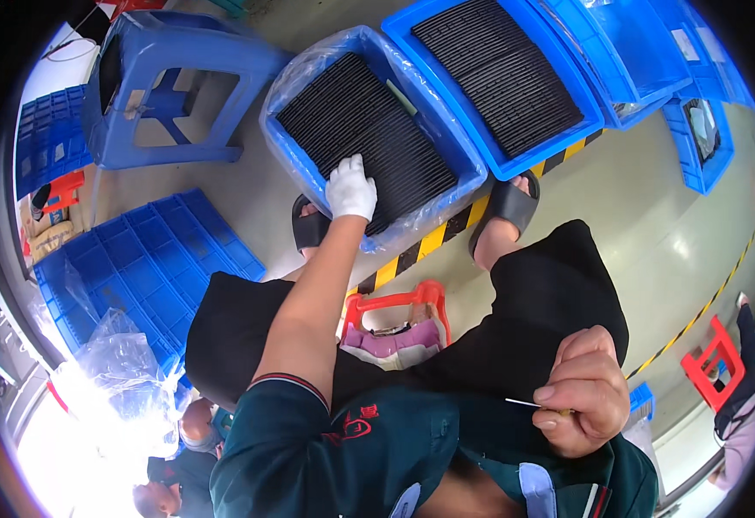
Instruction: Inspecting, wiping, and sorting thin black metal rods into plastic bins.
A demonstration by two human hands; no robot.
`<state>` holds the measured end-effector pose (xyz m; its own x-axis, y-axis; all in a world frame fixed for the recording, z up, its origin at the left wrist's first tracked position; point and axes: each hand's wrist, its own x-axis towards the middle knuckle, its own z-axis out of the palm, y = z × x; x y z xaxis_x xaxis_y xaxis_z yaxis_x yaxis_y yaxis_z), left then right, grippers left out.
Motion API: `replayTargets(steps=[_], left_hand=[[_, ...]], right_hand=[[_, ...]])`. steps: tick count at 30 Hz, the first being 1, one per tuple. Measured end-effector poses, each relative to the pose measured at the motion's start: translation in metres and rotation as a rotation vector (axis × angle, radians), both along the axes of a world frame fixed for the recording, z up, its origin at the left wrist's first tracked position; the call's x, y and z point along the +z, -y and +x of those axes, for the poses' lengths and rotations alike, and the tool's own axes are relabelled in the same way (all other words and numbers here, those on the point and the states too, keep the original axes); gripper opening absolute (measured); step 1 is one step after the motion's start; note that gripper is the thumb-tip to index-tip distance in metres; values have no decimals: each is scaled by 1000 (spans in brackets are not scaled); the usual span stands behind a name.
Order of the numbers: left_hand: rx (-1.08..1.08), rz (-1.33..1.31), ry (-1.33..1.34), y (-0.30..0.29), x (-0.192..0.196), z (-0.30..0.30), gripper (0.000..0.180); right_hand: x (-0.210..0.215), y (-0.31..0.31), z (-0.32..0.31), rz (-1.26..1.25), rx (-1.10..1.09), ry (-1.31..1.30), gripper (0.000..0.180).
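White-gloved left hand (350, 189) rests flat, fingers spread, on the black ribbed sheets (369, 138) in the bag-lined blue crate (308, 168) on the floor. Right hand (583, 390) pinches a thin blade (524, 402). Step in hand: picking up; next, curl fingers under the top sheet's near edge.

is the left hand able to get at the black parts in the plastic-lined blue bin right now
Probably yes: the gloved left hand already rests on the black parts in the lined blue bin, which is open-topped with nothing over it.
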<state>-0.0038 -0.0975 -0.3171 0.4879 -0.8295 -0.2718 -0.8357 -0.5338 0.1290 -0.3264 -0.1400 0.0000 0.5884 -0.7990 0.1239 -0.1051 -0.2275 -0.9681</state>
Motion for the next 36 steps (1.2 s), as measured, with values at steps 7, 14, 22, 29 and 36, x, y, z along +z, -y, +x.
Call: replayTargets(steps=[7, 14, 22, 29, 36], left_hand=[[-181, 162, 102, 45, -6, 28, 53], [-400, 210, 12, 67, -2, 41, 48], [-535, 190, 30, 83, -7, 42, 38], [-488, 76, 134, 80, -42, 54, 21], [-272, 190, 20, 100, -35, 51, 21]], right_hand=[[5, 3, 7, 57, 57, -7, 27], [5, 3, 13, 89, 29, -41, 27], [6, 2, 19, 102, 35, -48, 29], [6, 3, 22, 99, 26, -63, 30], [7, 3, 19, 111, 15, -75, 29]])
